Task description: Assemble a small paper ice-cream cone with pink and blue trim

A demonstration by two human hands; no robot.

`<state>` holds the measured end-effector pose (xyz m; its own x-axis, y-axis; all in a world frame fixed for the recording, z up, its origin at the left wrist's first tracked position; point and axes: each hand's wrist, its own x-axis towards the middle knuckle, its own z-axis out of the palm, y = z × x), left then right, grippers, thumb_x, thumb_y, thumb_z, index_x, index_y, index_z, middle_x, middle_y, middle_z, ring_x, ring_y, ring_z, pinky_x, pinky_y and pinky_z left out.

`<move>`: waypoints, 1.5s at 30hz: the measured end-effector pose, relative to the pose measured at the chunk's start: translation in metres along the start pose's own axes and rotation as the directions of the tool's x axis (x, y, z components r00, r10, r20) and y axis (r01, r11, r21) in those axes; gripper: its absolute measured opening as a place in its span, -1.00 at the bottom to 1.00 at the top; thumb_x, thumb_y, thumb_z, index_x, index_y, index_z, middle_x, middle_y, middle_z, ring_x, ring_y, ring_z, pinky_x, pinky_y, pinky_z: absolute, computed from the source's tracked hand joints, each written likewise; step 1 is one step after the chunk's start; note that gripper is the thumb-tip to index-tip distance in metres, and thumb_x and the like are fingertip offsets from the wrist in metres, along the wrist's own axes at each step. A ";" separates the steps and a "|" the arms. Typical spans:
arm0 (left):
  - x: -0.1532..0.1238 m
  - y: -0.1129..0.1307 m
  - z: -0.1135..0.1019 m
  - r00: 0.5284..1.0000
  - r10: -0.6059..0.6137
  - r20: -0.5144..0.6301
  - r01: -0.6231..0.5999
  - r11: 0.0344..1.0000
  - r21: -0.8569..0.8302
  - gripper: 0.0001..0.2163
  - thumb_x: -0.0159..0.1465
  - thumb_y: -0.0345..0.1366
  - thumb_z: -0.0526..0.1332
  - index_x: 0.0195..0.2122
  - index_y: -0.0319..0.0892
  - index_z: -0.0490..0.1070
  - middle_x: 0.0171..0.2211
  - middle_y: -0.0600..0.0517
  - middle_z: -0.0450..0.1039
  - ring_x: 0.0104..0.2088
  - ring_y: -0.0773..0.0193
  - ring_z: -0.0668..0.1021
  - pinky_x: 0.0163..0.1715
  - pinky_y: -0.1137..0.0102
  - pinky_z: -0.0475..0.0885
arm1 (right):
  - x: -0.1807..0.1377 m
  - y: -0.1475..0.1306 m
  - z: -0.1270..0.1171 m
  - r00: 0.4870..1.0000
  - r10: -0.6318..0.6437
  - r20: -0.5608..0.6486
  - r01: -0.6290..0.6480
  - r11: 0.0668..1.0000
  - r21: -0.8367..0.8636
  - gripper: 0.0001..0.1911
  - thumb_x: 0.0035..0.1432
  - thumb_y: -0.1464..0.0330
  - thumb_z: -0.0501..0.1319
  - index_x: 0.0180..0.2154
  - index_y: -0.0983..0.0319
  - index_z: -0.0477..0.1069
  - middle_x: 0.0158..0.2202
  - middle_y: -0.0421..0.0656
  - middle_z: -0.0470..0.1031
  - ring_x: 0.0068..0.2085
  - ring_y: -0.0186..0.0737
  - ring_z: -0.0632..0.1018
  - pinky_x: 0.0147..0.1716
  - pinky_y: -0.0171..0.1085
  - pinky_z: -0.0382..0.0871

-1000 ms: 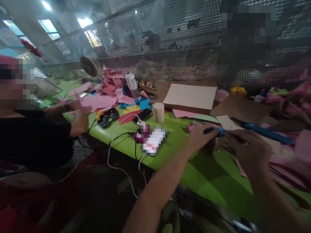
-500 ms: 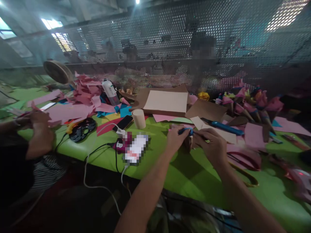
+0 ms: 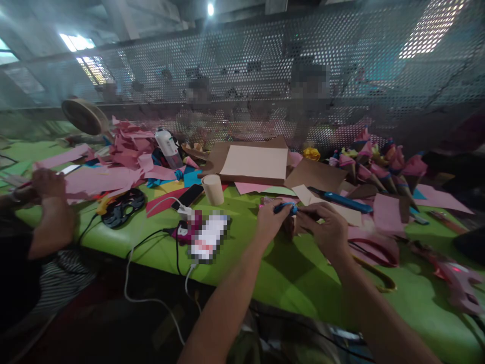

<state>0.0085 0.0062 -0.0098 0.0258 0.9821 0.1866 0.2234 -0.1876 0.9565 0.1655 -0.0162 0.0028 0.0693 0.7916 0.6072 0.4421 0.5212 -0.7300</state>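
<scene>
Both my hands meet over the green table, around a small crumpled blue paper piece (image 3: 291,208). My left hand (image 3: 270,221) is closed, its thumb and fingers pinching the blue piece from the left. From the right, my right hand (image 3: 326,226) has its fingertips pressed together at the piece's edge; whether they grip it too is hard to see. Below the fingers hangs a brownish-pink bit (image 3: 290,228), mostly hidden. A blue utility knife (image 3: 346,201) lies just beyond my right hand, on pale paper strips.
Left of my hands stand a cardboard tube (image 3: 213,190) and a lit phone (image 3: 209,237) on a cable. A pink glue gun (image 3: 456,278) lies far right, near paper flowers (image 3: 379,164). A cardboard box (image 3: 257,163) sits ahead. A co-worker's hand (image 3: 49,184) is at left.
The view has shifted slightly, so most things on the table appear a little further left. My hands stay together at the blue paper piece, with more of it showing.
</scene>
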 end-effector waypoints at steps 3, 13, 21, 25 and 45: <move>-0.001 0.002 0.000 1.000 -0.016 -0.005 0.016 0.999 -0.029 -0.81 0.28 -0.15 0.26 -0.30 -0.15 0.58 -0.31 0.03 0.59 -0.22 0.22 0.55 -0.12 0.34 0.43 | 0.000 0.004 0.001 0.993 0.115 0.035 -0.118 0.988 0.104 -0.82 0.05 0.19 0.39 -0.38 0.17 0.62 -0.39 -0.15 0.57 -0.35 -0.20 0.53 -0.36 -0.23 0.43; -0.002 0.004 -0.002 0.996 0.024 0.084 -0.008 0.982 -0.187 -0.76 0.18 -0.14 0.38 -0.19 -0.15 0.60 -0.19 0.00 0.61 -0.14 0.21 0.57 -0.07 0.33 0.44 | 0.001 0.006 0.001 0.895 0.431 0.117 -0.437 0.791 0.428 -0.60 -0.20 0.10 0.55 -0.34 0.19 0.59 -0.42 -0.19 0.55 -0.42 -0.28 0.48 -0.47 -0.32 0.37; -0.001 0.001 -0.001 0.997 0.030 0.074 -0.018 0.988 -0.154 -0.77 0.22 -0.12 0.34 -0.24 -0.18 0.60 -0.29 0.02 0.59 -0.23 0.22 0.55 -0.14 0.35 0.43 | 0.002 0.003 0.001 0.864 0.474 0.169 -0.496 0.745 0.446 -0.57 -0.28 0.12 0.58 -0.39 0.20 0.55 -0.48 -0.24 0.51 -0.48 -0.33 0.44 -0.53 -0.34 0.32; 0.000 0.000 0.000 0.998 0.012 0.068 -0.001 0.986 -0.167 -0.78 0.21 -0.13 0.34 -0.25 -0.17 0.60 -0.29 0.01 0.59 -0.24 0.22 0.55 -0.16 0.35 0.43 | 0.003 0.001 0.002 0.837 0.495 0.234 -0.538 0.664 0.519 -0.58 -0.28 0.13 0.59 -0.42 0.19 0.53 -0.57 -0.30 0.41 -0.57 -0.40 0.35 -0.60 -0.36 0.23; -0.001 0.006 -0.001 0.998 -0.006 0.060 0.020 0.973 -0.232 -0.79 0.21 -0.14 0.35 -0.27 -0.17 0.59 -0.28 0.01 0.61 -0.21 0.22 0.57 -0.12 0.34 0.45 | 0.006 0.003 0.003 0.808 0.519 0.279 -0.573 0.581 0.578 -0.55 -0.27 0.06 0.58 -0.41 0.16 0.51 -0.61 -0.31 0.34 -0.62 -0.42 0.27 -0.67 -0.37 0.19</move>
<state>0.0088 0.0037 -0.0044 0.0829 0.9824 0.1672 -0.0080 -0.1671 0.9859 0.1645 -0.0090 0.0031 0.0358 0.9991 0.0243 -0.2996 0.0339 -0.9535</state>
